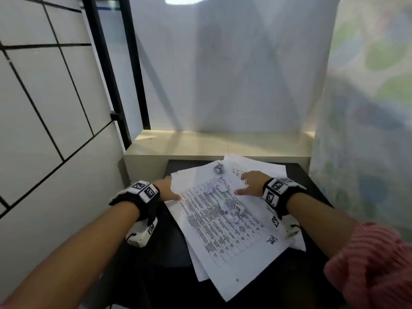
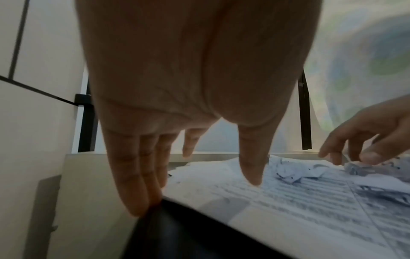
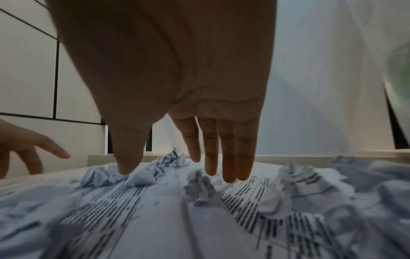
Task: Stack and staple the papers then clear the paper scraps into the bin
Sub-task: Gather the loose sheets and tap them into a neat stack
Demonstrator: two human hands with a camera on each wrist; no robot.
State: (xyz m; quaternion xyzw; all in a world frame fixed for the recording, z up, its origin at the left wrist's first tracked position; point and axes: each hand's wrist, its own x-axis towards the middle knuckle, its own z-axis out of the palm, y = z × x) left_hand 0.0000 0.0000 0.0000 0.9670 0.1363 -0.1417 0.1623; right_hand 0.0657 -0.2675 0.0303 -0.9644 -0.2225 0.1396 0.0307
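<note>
A loose, fanned pile of printed papers (image 1: pixel 225 221) lies askew on a small black table (image 1: pixel 307 177). Several crumpled paper scraps (image 1: pixel 231 209) sit on the top sheet, with one more scrap (image 1: pixel 219 168) near the far edge. My left hand (image 1: pixel 166 188) hovers at the pile's left edge, fingers straight and pointing down in the left wrist view (image 2: pixel 142 184), holding nothing. My right hand (image 1: pixel 250 184) is spread over the pile's far right part; in the right wrist view its fingertips (image 3: pixel 229 175) hang just above the sheet among the scraps (image 3: pixel 199 185). No stapler or bin shows.
A white tiled wall (image 1: pixel 44 103) stands close on the left with a black frame (image 1: pixel 116 70) beside it. A pale ledge (image 1: pixel 218 146) runs behind the table under a white sheet. A patterned curtain (image 1: pixel 367 108) hangs at the right.
</note>
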